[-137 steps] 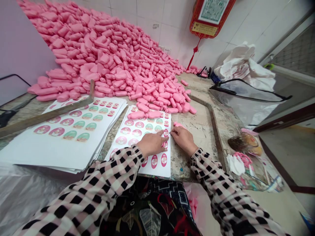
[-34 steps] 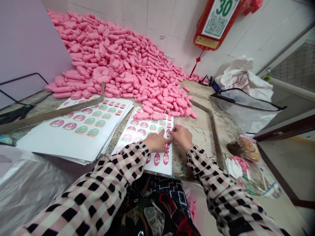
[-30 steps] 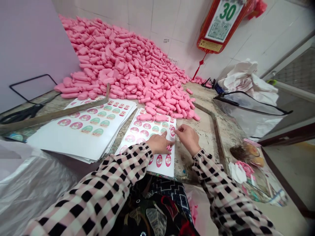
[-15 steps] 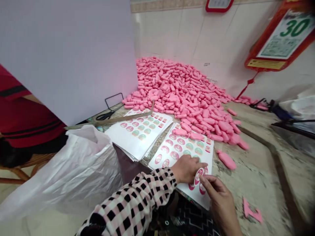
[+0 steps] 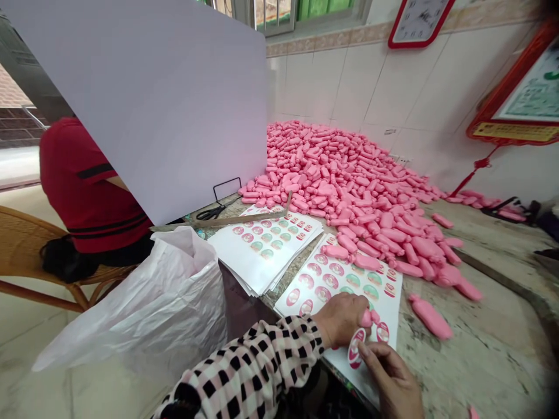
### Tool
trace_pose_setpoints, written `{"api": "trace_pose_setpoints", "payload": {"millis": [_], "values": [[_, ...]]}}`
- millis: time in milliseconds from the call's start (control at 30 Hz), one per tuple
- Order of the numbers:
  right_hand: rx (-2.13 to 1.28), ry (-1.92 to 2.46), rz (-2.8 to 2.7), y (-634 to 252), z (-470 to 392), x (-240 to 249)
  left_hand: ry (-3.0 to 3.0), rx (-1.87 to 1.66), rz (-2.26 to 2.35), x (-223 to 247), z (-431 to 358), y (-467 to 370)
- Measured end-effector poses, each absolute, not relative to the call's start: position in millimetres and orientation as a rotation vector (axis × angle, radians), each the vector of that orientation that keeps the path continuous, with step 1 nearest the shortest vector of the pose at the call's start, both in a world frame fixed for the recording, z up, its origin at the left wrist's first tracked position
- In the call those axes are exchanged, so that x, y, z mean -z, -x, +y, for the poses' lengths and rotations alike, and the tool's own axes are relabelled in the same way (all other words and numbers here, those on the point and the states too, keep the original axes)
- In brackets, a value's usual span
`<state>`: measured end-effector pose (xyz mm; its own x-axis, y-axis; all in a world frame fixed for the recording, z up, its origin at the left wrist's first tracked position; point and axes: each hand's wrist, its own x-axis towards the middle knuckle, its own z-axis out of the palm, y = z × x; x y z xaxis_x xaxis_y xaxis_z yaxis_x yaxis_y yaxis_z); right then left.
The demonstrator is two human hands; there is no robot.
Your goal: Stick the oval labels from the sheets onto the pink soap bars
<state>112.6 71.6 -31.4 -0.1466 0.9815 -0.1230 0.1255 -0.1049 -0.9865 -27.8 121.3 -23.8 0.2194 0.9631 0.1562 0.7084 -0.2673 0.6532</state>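
My left hand (image 5: 343, 320) is closed around a small pink bottle (image 5: 367, 317), whose end pokes out beside the fingers. My right hand (image 5: 391, 372) pinches an oval pink-and-white sticker (image 5: 357, 348) between thumb and finger, close to the left hand. Beneath both hands lies a sheet of stickers (image 5: 301, 286) with pink and green ovals. Left of it is a stack of similar sheets (image 5: 244, 256), with a flat strip (image 5: 244, 219) across its top. A single pink bottle (image 5: 430, 317) lies to the right of the sticker sheet.
A big heap of pink bottles (image 5: 349, 174) rises against the wall. Black scissors (image 5: 211, 212) lie by a large pale board (image 5: 187, 105). A white plastic bag (image 5: 174, 297) hangs at the table's left edge. A person in red (image 5: 96, 192) sits behind the board.
The view has tilted up and turned left. A pink bottle end now shows in my left hand. The sticker in my right hand is now turned and slightly lower.
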Motion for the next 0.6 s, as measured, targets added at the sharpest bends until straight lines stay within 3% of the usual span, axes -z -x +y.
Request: {"api": "trace_pose_setpoints", "payload": {"millis": [300,467,600], "values": [[-1.324,1.291,-1.367,-110.2,73.8,28.8,-1.381,-1.214,1.375,5.5,118.3,41.6],[-1.313,1.276,-1.420,-110.3,76.8,20.1,-1.019,-1.244,1.127,-14.9,94.3,75.3],[-1.310,1.248,-1.384,-105.7,68.3,4.6,-0.382,-1.155,0.738,-15.8,64.7,86.4]]}}
